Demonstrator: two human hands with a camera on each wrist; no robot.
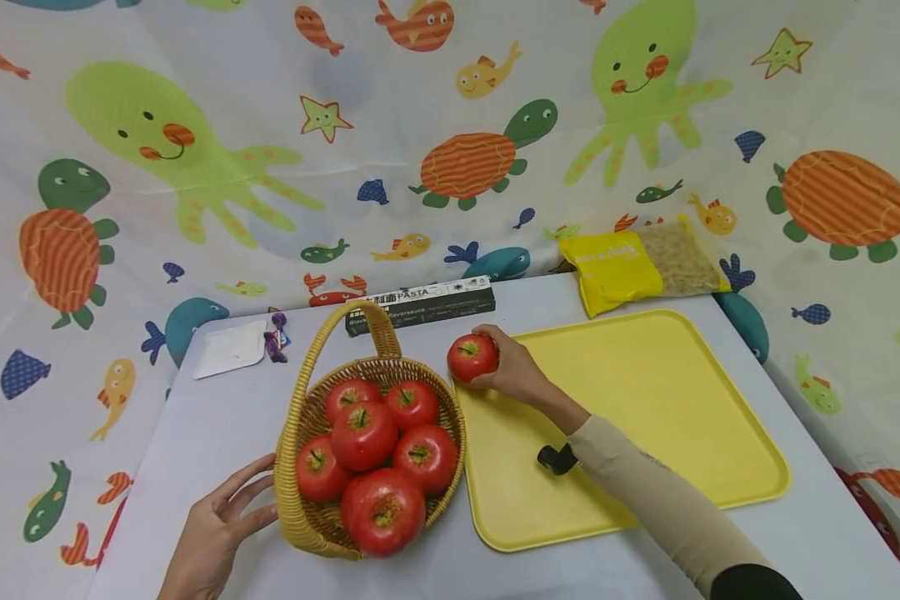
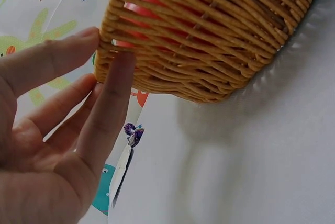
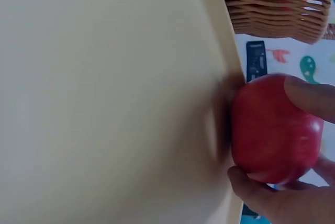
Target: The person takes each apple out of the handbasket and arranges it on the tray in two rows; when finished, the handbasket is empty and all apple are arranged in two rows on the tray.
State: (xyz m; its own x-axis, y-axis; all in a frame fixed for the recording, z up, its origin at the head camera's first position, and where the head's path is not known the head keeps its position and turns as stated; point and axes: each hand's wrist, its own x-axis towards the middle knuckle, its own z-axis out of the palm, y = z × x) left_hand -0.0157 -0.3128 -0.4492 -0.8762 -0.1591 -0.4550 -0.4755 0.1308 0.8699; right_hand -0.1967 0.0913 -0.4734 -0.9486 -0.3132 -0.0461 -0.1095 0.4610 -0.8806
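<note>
A red apple (image 1: 472,358) is gripped in my right hand (image 1: 516,367) over the far left corner of the yellow tray (image 1: 607,417). In the right wrist view, thumb and fingers lie round the apple (image 3: 277,130) close to the tray's rim. The wicker basket (image 1: 300,475) with a tall handle stands left of the tray. Several red apples (image 1: 363,435) fill it. My left hand (image 1: 217,521) is at the basket's left side, its fairly straight fingertips against the weave. The left wrist view shows these fingers (image 2: 107,114) at the wicker wall.
Behind the basket lies a black pasta box (image 1: 420,304). A yellow pasta bag (image 1: 641,262) rests at the back right, beyond the tray. A white flat packet (image 1: 230,348) and a small purple-wrapped item (image 1: 276,337) lie at the back left. A patterned cloth (image 1: 420,108) hangs behind.
</note>
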